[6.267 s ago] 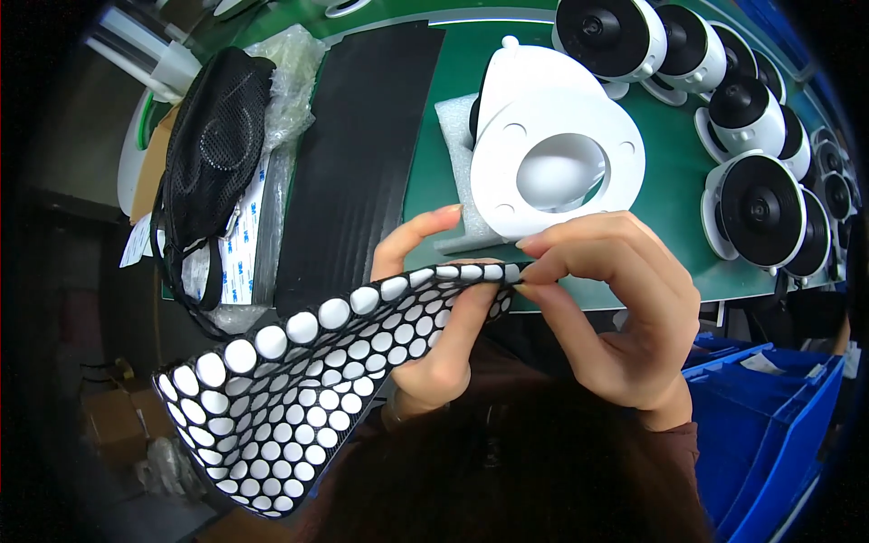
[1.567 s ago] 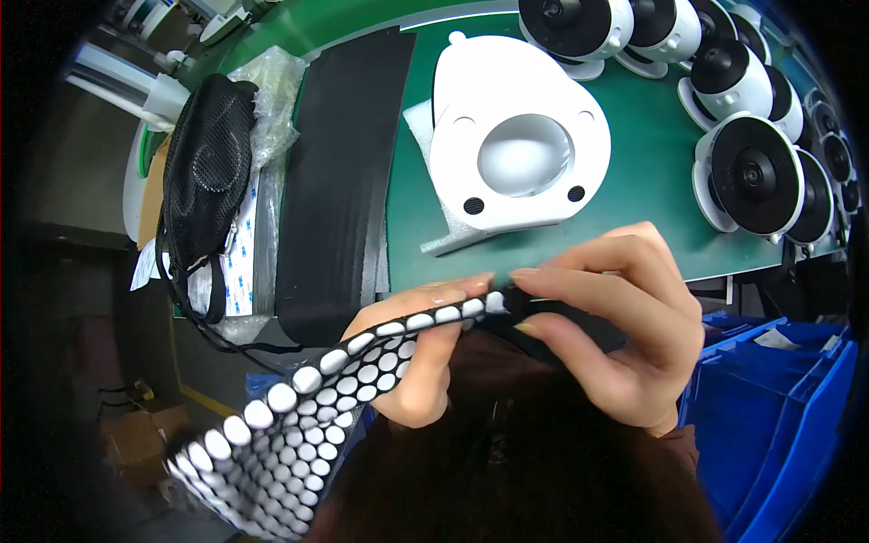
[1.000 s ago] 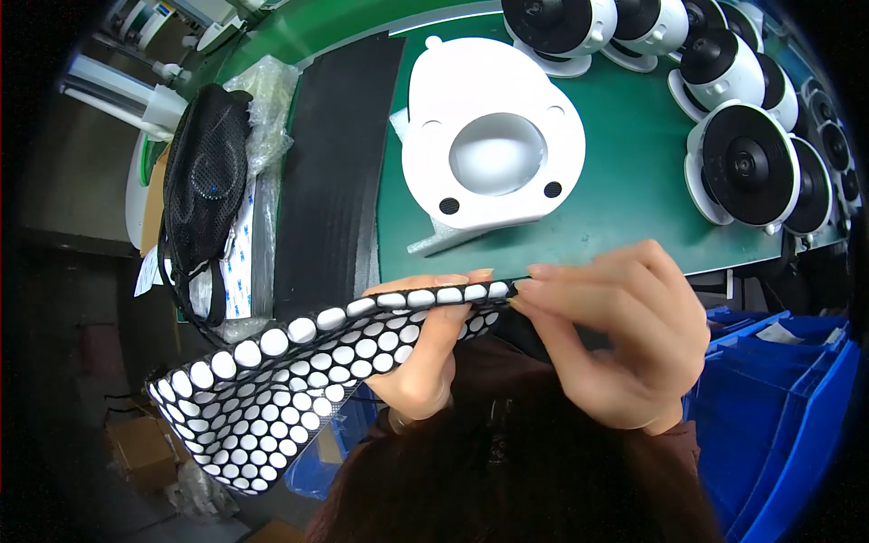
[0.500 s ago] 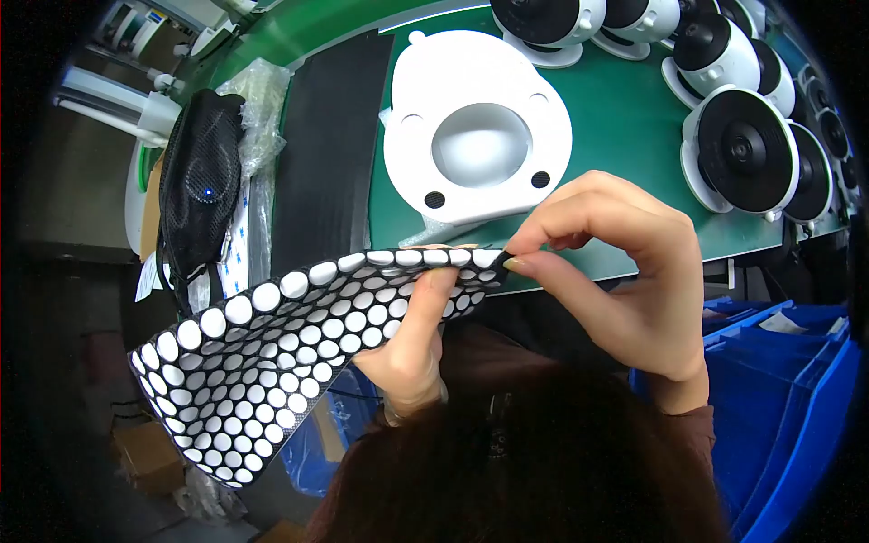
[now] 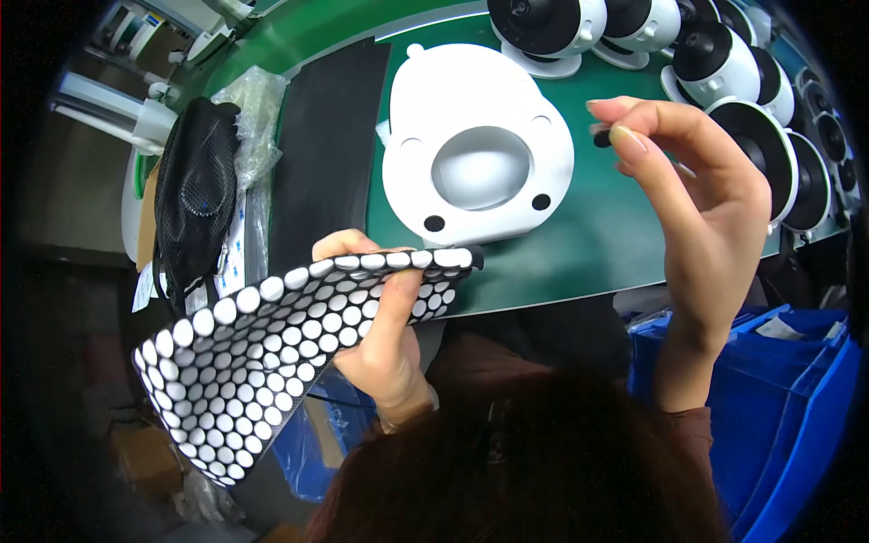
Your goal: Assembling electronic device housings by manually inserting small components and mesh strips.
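Observation:
My left hand (image 5: 385,348) pinches the upper right part of a bent sheet of round pads (image 5: 240,389), white dots on a black backing. The sheet hangs down to the left off the table edge. Held up over the table at the right, my right hand (image 5: 701,172) pinches a small black round pad (image 5: 602,138) between thumb and forefinger. A white plastic housing (image 5: 484,140) with a round silvery hollow lies on the table beyond my hands. Two dark round pads, a left one (image 5: 434,223) and a right one (image 5: 541,202), sit on its near part.
The green table (image 5: 579,262) also carries a black flat sheet (image 5: 326,154), clear bubble wrap (image 5: 258,136) and a black mesh bag (image 5: 195,181) on the left. Several black-and-white round devices (image 5: 711,63) stand at the far right. Blue bins (image 5: 751,398) are below right.
My right hand has moved away from the sheet, up and to the right, with a small black pad in its fingers. My left hand and the sheet have shifted slightly left.

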{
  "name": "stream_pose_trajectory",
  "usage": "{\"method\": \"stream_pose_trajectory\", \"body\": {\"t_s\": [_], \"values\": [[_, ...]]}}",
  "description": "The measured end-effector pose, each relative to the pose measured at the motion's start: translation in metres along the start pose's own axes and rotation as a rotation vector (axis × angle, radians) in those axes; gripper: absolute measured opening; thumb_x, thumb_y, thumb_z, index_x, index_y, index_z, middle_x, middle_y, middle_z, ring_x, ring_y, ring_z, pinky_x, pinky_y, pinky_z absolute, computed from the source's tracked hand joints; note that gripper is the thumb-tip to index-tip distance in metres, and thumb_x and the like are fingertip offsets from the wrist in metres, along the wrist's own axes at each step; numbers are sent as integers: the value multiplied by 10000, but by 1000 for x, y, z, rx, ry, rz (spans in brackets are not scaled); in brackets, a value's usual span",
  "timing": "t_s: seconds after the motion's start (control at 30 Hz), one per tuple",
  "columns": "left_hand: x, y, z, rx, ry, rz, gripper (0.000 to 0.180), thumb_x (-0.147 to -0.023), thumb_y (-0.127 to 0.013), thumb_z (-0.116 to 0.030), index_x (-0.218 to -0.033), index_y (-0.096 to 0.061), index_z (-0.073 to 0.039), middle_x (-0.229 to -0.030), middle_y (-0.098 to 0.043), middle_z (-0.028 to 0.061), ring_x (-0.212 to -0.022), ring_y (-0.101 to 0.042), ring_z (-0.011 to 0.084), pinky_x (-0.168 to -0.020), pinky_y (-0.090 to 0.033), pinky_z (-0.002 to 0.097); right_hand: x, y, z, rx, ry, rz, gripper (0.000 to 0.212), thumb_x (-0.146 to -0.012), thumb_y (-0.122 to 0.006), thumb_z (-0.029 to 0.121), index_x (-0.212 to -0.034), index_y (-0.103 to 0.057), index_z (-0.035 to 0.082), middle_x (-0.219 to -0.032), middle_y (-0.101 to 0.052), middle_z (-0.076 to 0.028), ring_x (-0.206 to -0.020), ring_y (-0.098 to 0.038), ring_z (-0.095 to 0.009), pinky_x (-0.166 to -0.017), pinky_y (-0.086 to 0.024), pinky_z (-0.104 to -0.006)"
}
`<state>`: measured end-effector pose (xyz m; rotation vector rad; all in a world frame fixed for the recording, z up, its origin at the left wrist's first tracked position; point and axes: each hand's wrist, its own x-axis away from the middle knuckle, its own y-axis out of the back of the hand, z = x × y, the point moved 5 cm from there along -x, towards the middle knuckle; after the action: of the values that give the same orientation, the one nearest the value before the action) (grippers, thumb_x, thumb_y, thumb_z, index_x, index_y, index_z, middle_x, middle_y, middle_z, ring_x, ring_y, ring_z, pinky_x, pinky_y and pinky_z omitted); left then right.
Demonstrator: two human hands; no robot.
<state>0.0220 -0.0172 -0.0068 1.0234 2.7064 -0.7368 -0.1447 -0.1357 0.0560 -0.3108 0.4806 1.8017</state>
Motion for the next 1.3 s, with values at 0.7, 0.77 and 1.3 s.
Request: {"method": "stream_pose_trajectory", "body": {"t_s": [0.7, 0.77, 1.3], "values": [[-1, -7, 17, -14, 166, 106, 193, -644, -564, 110, -827, -532, 56, -751, -553, 80, -663, -512, 112, -635, -400, 186, -7, -20, 0, 162, -8, 17, 96, -694, -599, 39, -750, -573, -35, -714, -583, -53, -656, -539, -79, -641, -422, -178], [-1, -5, 18, -31, 168, 95, 195, -641, -562, 114, -825, -532, 55, -748, -554, 81, -662, -512, 112, -635, -400, 185, -7, -21, 0, 168, -8, 20, 96, -693, -600, 39, -747, -573, -35, -717, -582, -54, -659, -538, -81, -642, -420, -178], [-3, -7, 16, -93, 118, 185, 210, -654, -564, 113, -852, -532, 53, -743, -553, 69, -651, -513, 106, -611, -417, 192, -4, -20, 3, 180, -37, 6, 92, -694, -594, 35, -748, -573, -36, -713, -578, -63, -666, -542, -95, -644, -423, -188]]}}
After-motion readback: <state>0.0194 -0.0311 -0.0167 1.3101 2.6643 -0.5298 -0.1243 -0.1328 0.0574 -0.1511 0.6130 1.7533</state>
